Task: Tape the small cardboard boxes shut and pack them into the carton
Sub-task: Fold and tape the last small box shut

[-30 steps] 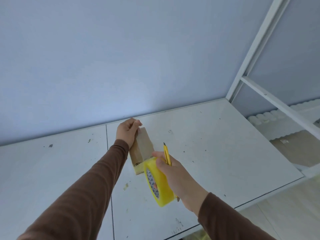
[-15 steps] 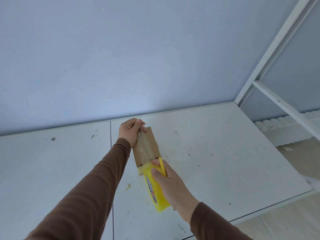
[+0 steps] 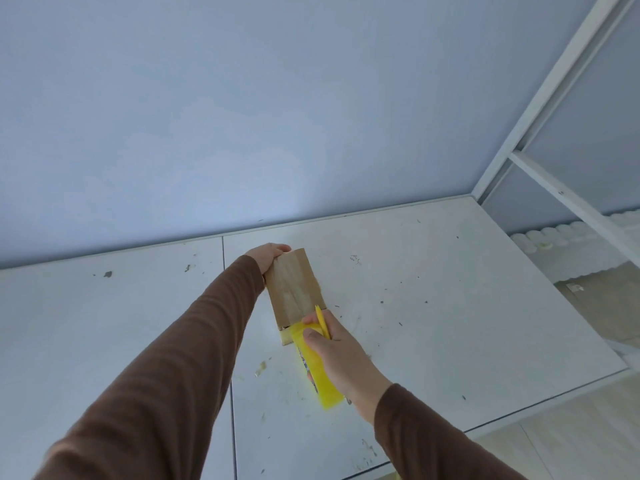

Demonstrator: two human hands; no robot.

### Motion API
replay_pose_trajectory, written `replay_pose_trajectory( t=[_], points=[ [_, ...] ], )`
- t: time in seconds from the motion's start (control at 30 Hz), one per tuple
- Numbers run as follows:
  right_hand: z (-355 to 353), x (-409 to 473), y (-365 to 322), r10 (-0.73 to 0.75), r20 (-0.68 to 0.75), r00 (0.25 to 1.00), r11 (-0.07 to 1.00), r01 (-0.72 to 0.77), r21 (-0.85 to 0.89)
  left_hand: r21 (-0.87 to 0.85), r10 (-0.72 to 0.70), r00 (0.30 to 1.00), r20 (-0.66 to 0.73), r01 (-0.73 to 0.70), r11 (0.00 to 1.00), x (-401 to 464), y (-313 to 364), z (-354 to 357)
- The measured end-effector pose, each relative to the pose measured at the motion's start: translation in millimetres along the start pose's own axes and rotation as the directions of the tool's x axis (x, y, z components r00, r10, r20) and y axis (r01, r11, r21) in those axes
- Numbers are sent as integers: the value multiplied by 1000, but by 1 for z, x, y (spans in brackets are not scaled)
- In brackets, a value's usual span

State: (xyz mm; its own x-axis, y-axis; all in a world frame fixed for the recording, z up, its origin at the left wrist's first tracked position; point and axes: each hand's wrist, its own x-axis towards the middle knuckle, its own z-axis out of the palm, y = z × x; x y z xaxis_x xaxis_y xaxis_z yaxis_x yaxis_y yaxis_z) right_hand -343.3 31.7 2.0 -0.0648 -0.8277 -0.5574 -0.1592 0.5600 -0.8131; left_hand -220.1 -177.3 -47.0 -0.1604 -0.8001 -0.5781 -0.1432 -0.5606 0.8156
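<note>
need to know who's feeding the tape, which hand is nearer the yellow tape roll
Right. The right hand grips the yellow tape roll at the near end of the small cardboard box; the left hand holds the box's far end, away from the roll.

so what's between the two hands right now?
Head view: the small cardboard box spans the stretch, left hand gripping its far end, right hand holding the tape roll at its near end.
</note>
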Motion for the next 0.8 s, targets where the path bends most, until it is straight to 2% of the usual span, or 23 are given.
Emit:
replay_pose_trajectory(
  t=[0.07,0.13,0.2,0.23,0.3,0.37,0.5,0.6,0.63,0.67,0.73,0.77,0.8],
  points=[
    [-1,1,0,3,2,1000,1000,-3,21,45,61,996,-62,-58,997,-5,-3,2],
    [-1,1,-1,7,-8,1000,1000,-7,31,-39,98,988,-121,-104,994,-12,-17,0],
    [-1,0,-1,-8,-25,1000,1000,9,16,-184,96,994,-61,-105,977,-25,-41,-6],
    [-2,1,0,-17,-27,999,1000,18,10,-192,134,991,-24,-136,972,-30,-53,-11],
    [-4,0,-2,-26,1,1000,1000,26,14,-34,269,963,12,-269,963,-33,-67,-15],
    [-8,-3,-7,-35,40,999,999,34,26,11,315,949,-14,-315,949,-31,-67,-10],
    [-29,-19,-37,-162,96,982,985,155,69,-55,182,960,-211,-198,979,-22,-44,1],
    [-50,-21,-78,-299,99,949,949,286,132,-54,1,972,-235,-15,998,-14,-37,-6],
    [-53,-16,-90,-334,94,938,936,319,148,-27,-6,964,-266,-1,1000,-11,-38,-9],
    [-53,-9,-99,-352,80,933,930,339,146,57,29,946,-322,-11,998,-13,-38,-13],
    [-49,10,-112,-375,50,926,922,368,117,260,270,867,-419,-170,951,-19,-41,-19],
    [-46,20,-119,-386,49,921,920,381,93,273,399,819,-413,-307,912,-27,-44,-20],
    [-41,26,-126,-390,53,919,920,386,70,230,491,797,-351,-436,870,-40,-47,-18]
  ],
)
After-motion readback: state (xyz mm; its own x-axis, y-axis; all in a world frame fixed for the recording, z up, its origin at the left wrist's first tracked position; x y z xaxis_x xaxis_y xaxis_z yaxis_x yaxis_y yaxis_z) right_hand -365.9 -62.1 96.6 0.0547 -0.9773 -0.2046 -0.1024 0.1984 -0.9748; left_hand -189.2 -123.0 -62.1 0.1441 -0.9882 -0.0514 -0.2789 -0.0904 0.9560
